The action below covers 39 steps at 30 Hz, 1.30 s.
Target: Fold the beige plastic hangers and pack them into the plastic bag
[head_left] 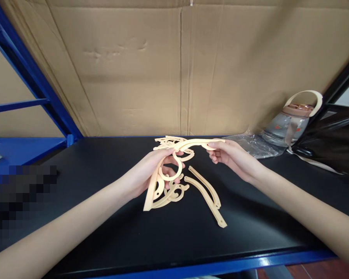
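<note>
Above the black tabletop, my left hand [159,166] is closed around a cream plastic scroll-shaped piece [179,170] with a round loop and a straight bar. My right hand [225,152] pinches the far end of a long curved cream strip [196,142]. The strip's left end meets the scroll piece at my left fingertips; I cannot tell whether they are joined. Below lie two loose curved strips [205,197] side by side. Another curly cream piece [178,192] rests under my left hand, partly covered. Behind my hands is a pile of similar curly pieces [168,139].
A clear bottle [289,124] with a pinkish lid and a cream handle stands at the back right, beside a crumpled clear plastic bag [253,144]. Cardboard [133,69] walls the back. A blue metal frame [43,85] rises on the left, and a blue edge [221,267] runs along the front.
</note>
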{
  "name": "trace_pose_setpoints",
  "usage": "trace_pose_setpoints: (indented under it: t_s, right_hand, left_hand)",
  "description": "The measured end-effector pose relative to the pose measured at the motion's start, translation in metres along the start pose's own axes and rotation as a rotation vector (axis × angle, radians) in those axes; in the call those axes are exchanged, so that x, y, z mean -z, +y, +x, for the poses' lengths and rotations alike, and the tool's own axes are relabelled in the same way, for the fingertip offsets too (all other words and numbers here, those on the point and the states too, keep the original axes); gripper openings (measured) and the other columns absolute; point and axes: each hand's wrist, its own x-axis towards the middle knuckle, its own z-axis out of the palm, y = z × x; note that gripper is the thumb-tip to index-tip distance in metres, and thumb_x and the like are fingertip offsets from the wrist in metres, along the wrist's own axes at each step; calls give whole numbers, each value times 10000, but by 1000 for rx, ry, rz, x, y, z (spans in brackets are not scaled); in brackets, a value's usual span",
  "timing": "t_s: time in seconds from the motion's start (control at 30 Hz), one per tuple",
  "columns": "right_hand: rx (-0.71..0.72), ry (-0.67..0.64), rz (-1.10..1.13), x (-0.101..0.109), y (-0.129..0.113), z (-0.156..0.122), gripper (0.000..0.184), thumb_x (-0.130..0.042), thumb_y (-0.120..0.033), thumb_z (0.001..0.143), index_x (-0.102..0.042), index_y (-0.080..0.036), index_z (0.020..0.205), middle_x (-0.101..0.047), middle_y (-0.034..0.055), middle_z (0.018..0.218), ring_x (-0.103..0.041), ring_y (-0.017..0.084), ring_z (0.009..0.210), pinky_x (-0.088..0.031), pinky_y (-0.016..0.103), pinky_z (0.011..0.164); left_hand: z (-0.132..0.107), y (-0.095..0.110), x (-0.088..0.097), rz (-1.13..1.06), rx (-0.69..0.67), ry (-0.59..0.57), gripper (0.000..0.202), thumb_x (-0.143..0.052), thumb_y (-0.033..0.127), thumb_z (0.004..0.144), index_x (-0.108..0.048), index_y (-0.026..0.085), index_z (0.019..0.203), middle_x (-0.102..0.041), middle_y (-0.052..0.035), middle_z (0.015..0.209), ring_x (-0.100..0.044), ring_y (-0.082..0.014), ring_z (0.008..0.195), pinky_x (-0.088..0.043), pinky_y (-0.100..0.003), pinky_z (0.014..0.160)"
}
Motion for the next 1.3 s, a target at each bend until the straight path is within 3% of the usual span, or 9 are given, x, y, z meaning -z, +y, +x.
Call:
trace_pose_setpoints:
  t_s: [0.23,0.47,0.53,0.63,0.7,0.77,0.93,1.13,1.3]
  right_hand:
    - [-39,44,120,-8,0,-5,213,-609,-385,839,-657,-185,895,-714,65,967,-657,154,851,-512,258,743]
    - [2,63,-27,-9,1,-5,273,-608,-407,827,-616,-162,947,-709,88,933,-661,170,812,-527,306,766]
    - [83,163,-171,-9,3,-4,338,-652,-360,780,-565,-173,1048,-689,67,929,-650,178,831,-518,332,784]
    - [392,315,-553,-11,4,-8,409,-652,-308,789,-490,-215,1152,-647,54,1038,-612,194,953,-473,377,878]
    - [561,238,-856,-16,2,-13,273,-588,-305,868,-529,-227,1123,-630,62,1098,-580,208,1023,-435,388,915]
    - [649,44,-1094,-23,0,-20,173,-521,-302,930,-582,-226,1073,-648,61,1066,-583,208,995,-423,375,890]
    - [780,-283,-1439,-34,-3,-32,235,-370,-167,978,-595,-164,1043,-663,67,912,-599,196,847,-440,317,726]
    - [672,-277,-1587,-43,-3,-40,256,-380,-19,871,-585,-145,959,-643,71,830,-600,185,708,-410,276,579]
    - [288,-159,-1437,-46,-2,-35,221,-414,13,781,-535,-170,808,-585,5,640,-537,134,517,-346,245,497]
  left_hand:
    - [-2,-2,4,0,56,-74,258,-499,322,889,-603,140,1040,-643,-35,644,-593,-140,415,-464,-210,338]
    - [-5,-4,3,54,17,-76,209,-522,324,886,-606,161,984,-672,-46,718,-661,-170,489,-492,-206,376]
    - [-5,-5,5,82,-39,-75,185,-525,324,889,-599,157,917,-688,-54,744,-669,-160,509,-500,-194,408]
    - [-5,-6,7,138,-25,-91,182,-533,329,885,-576,160,833,-704,-54,747,-642,-126,478,-474,-167,395]
    - [-7,-6,5,183,21,-142,159,-526,304,880,-563,166,808,-705,-43,705,-620,-113,446,-454,-156,374]
    - [-11,-5,1,235,48,-207,147,-519,287,878,-563,168,804,-692,-23,663,-594,-102,410,-452,-158,366]
    - [-19,-6,-10,321,93,-242,196,-504,320,892,-561,165,787,-637,7,588,-518,-85,356,-419,-155,320]
    - [-21,-11,-17,210,79,-148,264,-519,337,892,-568,143,720,-643,4,615,-557,-82,396,-464,-155,350]
    - [-28,-16,-26,245,1,-109,246,-508,374,891,-558,158,784,-664,3,655,-564,-90,374,-474,-178,353]
